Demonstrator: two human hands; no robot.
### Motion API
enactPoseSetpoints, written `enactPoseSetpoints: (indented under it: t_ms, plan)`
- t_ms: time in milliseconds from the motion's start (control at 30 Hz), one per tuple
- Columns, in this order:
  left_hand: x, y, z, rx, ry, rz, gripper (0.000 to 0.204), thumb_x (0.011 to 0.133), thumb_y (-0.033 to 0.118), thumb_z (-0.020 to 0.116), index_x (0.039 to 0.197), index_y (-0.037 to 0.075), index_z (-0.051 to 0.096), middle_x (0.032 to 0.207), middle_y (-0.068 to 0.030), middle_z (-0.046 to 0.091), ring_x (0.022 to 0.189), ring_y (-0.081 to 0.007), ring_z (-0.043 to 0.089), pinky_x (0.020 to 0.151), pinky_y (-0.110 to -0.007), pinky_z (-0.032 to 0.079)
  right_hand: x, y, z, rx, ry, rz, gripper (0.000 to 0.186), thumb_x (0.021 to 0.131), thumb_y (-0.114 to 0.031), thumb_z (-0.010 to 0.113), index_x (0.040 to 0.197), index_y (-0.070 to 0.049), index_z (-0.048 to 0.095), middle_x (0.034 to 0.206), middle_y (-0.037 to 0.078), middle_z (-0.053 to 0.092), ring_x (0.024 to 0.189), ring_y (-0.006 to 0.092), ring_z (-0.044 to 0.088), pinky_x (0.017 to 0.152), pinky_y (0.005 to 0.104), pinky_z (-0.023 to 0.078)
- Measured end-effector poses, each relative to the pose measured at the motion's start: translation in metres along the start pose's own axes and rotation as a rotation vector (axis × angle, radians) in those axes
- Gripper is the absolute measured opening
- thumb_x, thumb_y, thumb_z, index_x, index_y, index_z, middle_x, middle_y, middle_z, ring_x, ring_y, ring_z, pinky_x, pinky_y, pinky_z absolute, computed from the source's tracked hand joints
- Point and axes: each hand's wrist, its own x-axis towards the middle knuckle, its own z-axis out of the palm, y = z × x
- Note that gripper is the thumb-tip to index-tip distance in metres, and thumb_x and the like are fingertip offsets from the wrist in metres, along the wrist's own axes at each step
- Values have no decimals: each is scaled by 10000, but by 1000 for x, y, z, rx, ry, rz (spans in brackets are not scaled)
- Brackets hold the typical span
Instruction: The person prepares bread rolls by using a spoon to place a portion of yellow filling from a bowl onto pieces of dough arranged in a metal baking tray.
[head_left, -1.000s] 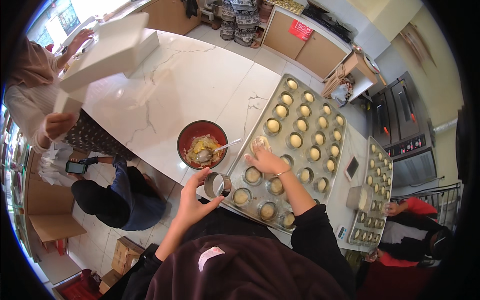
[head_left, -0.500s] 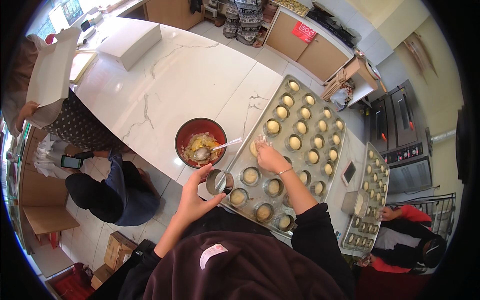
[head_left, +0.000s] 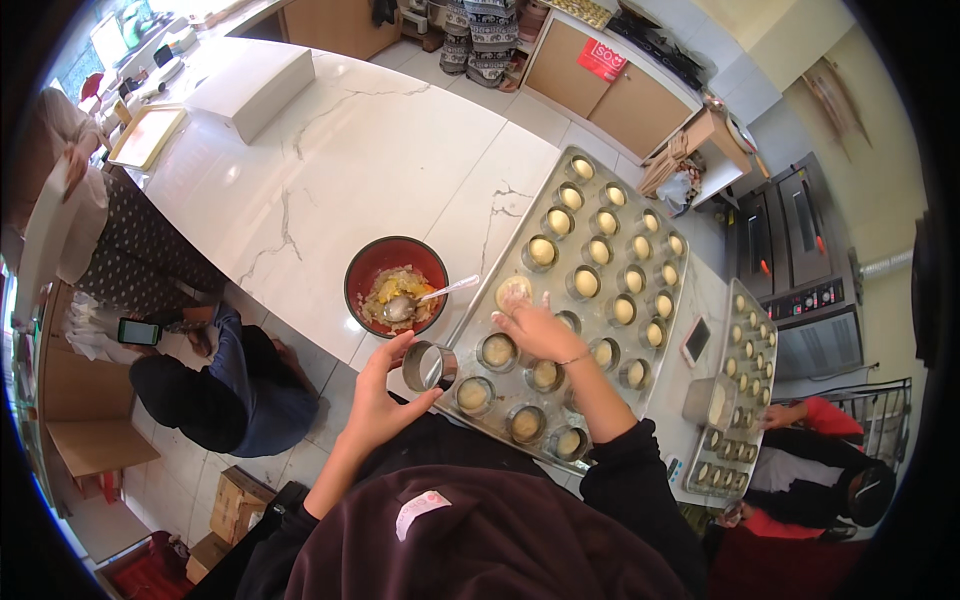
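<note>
Metal ring mould (head_left: 429,366) gripped in our left hand (head_left: 380,400) by the tray's (head_left: 520,205) near-left corner; right hand (head_left: 535,328), open, presses dough disc (head_left: 514,291) evenly, gently.

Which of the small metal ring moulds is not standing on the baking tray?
The metal ring mould held in the left hand, just off the near left edge of the baking tray. It looks empty, while the rings on the tray hold dough.

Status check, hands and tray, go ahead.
Left hand holds metal ring. Right hand on dough round, on tray of filled rings. Red bowl with spoon beside tray.
</note>
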Motion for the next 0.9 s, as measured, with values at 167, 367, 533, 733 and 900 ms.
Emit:
enactPoseSetpoints:
  t_ms: [167, 367, 533, 733, 900]
  plan:
    - [1, -2, 0, 8, 16, 6, 709, 607, 78, 742, 1216, -2, 388, 1145, -148, 517, 1049, -222, 520, 880, -340, 415, -18, 18, -46, 164, 321, -123, 417, 840, -208, 454, 1143, 78, 448, 1144, 231, 492, 1082, 342, 467, 965, 433, 318]
    - [4, -3, 0, 7, 2, 0, 701, 610, 78, 738, 1213, -5, 391, 1147, -146, 516, 1058, -223, 516, 878, -341, 418, -22, 26, -20, 32, 141, -50, 347, 780, -29, 433, 1114, 41, 499, 1118, 166, 536, 1056, 291, 502, 941, 378, 366]
    - [9, 1, 1, 19, -5, 36, 692, 612, 80, 737, 1208, -7, 398, 1142, -141, 519, 1062, -223, 513, 873, -338, 419, -15, 20, 13, -404, -80, -50, 402, 769, -23, 388, 1161, 12, 469, 1227, 127, 473, 1160, 248, 429, 972, 520, 286]
    - [6, 0, -3, 56, -3, 3, 687, 606, 75, 736, 1203, -5, 404, 1139, -138, 518, 1073, -224, 508, 877, -336, 420, -10, 13, 16, -343, -105, -9, 427, 783, -17, 352, 1203, 19, 421, 1284, 128, 415, 1209, 253, 372, 970, 627, 164]
    - [5, 0, -3, 55, 16, 17, 688, 598, 70, 739, 1199, 3, 410, 1129, -134, 523, 1063, -223, 514, 873, -337, 424, -4, 10, 13, -350, -37, -39, 463, 782, -7, 344, 1243, -4, 383, 1316, 118, 377, 1218, 260, 361, 950, 667, 117]
